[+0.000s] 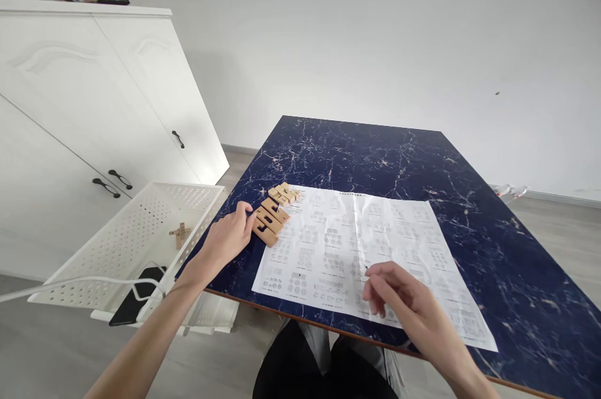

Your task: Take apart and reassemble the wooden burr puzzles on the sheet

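At the left edge of the blue table, my left hand [233, 228] has its fingers bent together at the edge of a flat wooden puzzle piece [269, 222] with a cut-out. Similar flat pieces lie on either side of it, in a row. Just behind them is a cluster of smaller, lighter wooden blocks [283, 193]. My right hand [399, 295] hovers over or rests on a large printed paper sheet [328, 248], fingers loosely curled and apart, with nothing visible in them. Rows of small diagrams cover the creased sheet, and the wooden pieces overlap its left edge.
The dark blue marble-patterned table [357, 155] extends behind and right of the sheet. Left of it stands a white perforated basket [188, 198] holding a small wooden cross-shaped piece [180, 235], with a black flat object [138, 295] and white cable nearby. A white cabinet [94, 86] stands behind.
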